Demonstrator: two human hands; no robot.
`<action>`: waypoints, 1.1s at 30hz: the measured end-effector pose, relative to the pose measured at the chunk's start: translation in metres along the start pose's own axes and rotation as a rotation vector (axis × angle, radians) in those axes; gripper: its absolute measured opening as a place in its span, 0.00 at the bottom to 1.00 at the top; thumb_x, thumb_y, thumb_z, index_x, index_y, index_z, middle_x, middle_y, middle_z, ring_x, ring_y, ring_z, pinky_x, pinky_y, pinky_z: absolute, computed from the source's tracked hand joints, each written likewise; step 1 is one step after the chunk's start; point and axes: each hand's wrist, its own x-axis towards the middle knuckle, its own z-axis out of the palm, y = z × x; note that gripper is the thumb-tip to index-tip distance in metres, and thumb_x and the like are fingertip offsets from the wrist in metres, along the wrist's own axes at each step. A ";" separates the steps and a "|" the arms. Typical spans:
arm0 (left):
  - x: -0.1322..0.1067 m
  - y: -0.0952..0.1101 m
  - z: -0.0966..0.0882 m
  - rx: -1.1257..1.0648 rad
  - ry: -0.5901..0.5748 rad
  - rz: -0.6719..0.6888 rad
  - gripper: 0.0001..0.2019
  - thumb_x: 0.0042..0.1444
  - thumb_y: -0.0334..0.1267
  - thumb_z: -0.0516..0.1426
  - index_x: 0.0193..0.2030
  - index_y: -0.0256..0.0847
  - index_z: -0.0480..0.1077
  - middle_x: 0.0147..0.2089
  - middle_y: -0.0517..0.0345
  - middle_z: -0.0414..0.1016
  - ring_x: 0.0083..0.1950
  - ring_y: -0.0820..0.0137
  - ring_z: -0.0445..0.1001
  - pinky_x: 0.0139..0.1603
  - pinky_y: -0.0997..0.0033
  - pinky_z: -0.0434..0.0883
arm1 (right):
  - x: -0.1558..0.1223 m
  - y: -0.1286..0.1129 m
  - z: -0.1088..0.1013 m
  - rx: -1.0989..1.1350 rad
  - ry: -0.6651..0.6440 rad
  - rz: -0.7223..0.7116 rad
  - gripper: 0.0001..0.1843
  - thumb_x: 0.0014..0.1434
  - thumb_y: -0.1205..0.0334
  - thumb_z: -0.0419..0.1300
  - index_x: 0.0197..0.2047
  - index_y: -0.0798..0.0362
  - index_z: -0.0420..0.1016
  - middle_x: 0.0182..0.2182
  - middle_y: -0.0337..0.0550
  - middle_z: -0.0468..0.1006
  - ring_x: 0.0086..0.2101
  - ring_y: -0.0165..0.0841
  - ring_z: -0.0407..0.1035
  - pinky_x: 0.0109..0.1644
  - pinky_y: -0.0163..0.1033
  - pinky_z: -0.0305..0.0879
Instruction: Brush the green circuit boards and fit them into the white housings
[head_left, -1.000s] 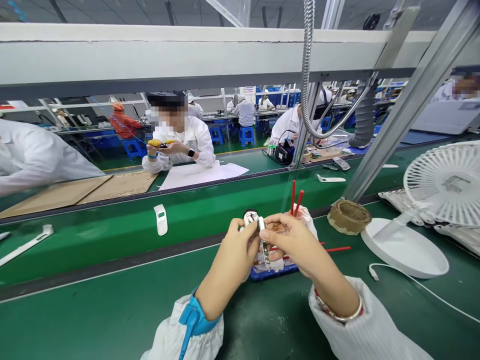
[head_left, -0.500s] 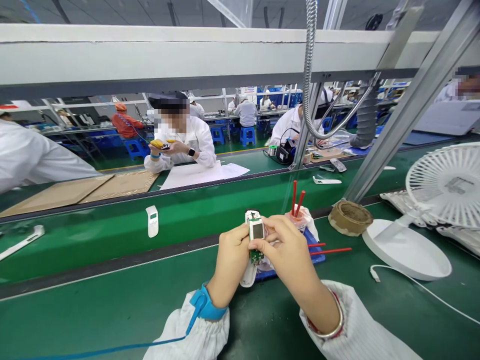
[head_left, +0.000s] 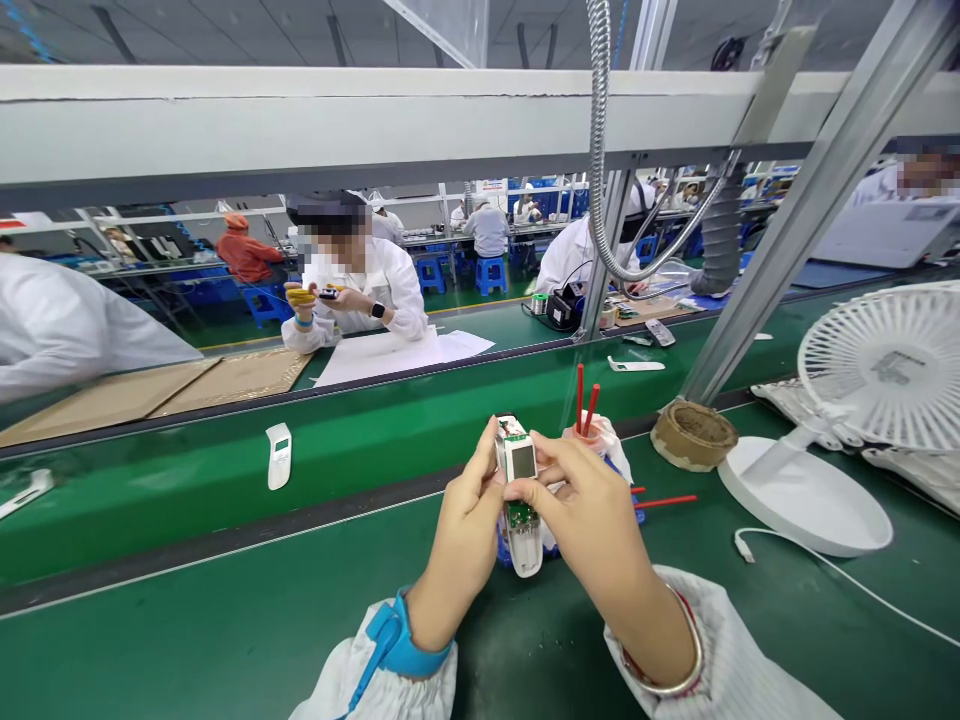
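Observation:
Between my hands is a white handheld device housing (head_left: 527, 556), its open side facing me. Inside it lies a green circuit board (head_left: 519, 516) with a small grey display screen (head_left: 523, 461). My left hand (head_left: 466, 530) grips the housing's left edge, fingers along its side. My right hand (head_left: 596, 505) is closed at the right edge, thumb by the lower corner of the screen and fingertips beside it. Behind the device sits a blue tray (head_left: 551, 545), mostly hidden. A pot with red sticks (head_left: 591, 405) stands just beyond my right hand.
White casings (head_left: 279, 456) lie on the green conveyor belt (head_left: 187, 470) ahead. To the right are a tape roll (head_left: 694, 435), a white fan (head_left: 814, 495) and a white cable (head_left: 832, 570). A metal post (head_left: 795, 220) slants upward. A co-worker (head_left: 360, 280) sits across the belt.
The device has turned slightly, its lower end swinging right. My left fingers now reach further up its side. Casings on the belt have shifted left.

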 end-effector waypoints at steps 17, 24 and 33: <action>0.000 0.016 0.002 -0.007 0.149 -0.114 0.25 0.50 0.40 0.61 0.56 0.36 0.68 0.45 0.50 0.79 0.45 0.63 0.76 0.47 0.68 0.72 | 0.001 0.006 0.007 -0.112 -0.019 -0.085 0.15 0.53 0.69 0.61 0.46 0.55 0.73 0.31 0.43 0.75 0.31 0.36 0.70 0.35 0.40 0.68; 0.002 0.021 -0.002 0.057 0.092 -0.142 0.21 0.51 0.39 0.60 0.53 0.38 0.70 0.35 0.55 0.79 0.38 0.67 0.76 0.39 0.73 0.71 | 0.001 0.004 0.007 -0.042 -0.047 0.047 0.11 0.49 0.70 0.63 0.38 0.54 0.74 0.25 0.38 0.74 0.24 0.31 0.69 0.31 0.37 0.69; 0.003 0.021 -0.001 0.055 0.102 -0.151 0.21 0.52 0.40 0.59 0.53 0.38 0.69 0.25 0.63 0.72 0.29 0.74 0.69 0.32 0.77 0.66 | -0.001 0.005 0.007 -0.020 -0.016 -0.075 0.15 0.52 0.69 0.61 0.44 0.51 0.77 0.26 0.39 0.75 0.25 0.31 0.67 0.31 0.38 0.68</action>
